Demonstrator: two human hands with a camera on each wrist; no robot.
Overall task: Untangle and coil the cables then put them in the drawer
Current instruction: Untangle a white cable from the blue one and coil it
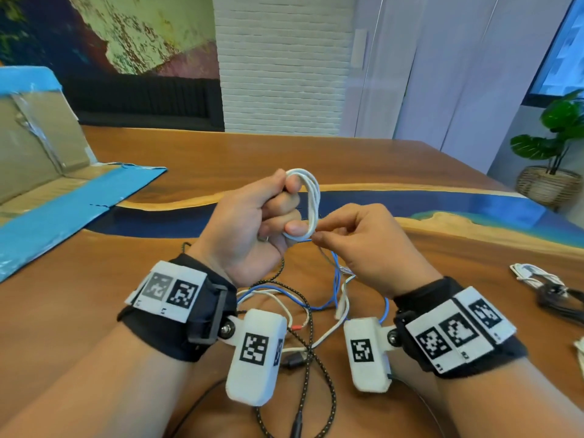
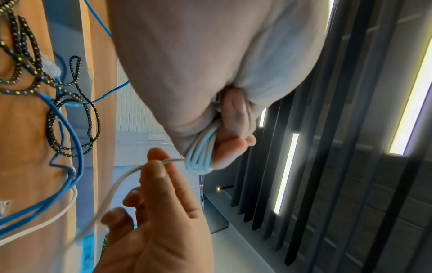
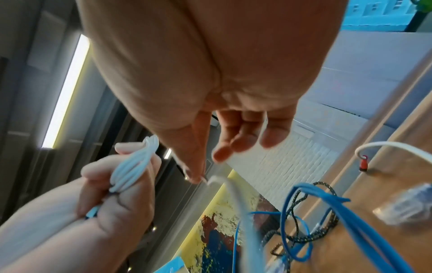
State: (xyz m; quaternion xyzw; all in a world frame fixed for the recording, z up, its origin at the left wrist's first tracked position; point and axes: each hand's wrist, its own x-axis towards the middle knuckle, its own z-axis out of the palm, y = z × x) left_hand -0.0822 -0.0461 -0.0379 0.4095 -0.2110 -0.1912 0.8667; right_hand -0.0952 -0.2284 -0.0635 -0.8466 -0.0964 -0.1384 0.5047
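Note:
My left hand (image 1: 278, 210) is raised above the table and grips a white cable coil (image 1: 311, 200) of several loops, also seen as the coil (image 2: 201, 155) and the coil (image 3: 133, 168). Just right of it, my right hand (image 1: 319, 233) pinches the loose tail of the white cable (image 2: 168, 161) between thumb and forefinger, close to the coil's lower end. Below the hands lies a tangle on the wooden table (image 1: 410, 172): a blue cable (image 1: 335, 279), a black braided cable (image 1: 311, 320) and a white cable (image 1: 325, 335).
An opened cardboard box with blue tape (image 1: 72, 197) lies at the left. Two coiled cables, a white one (image 1: 531, 273) and a black one (image 1: 559, 300), rest at the table's right edge. A potted plant (image 1: 556, 147) stands beyond the right corner.

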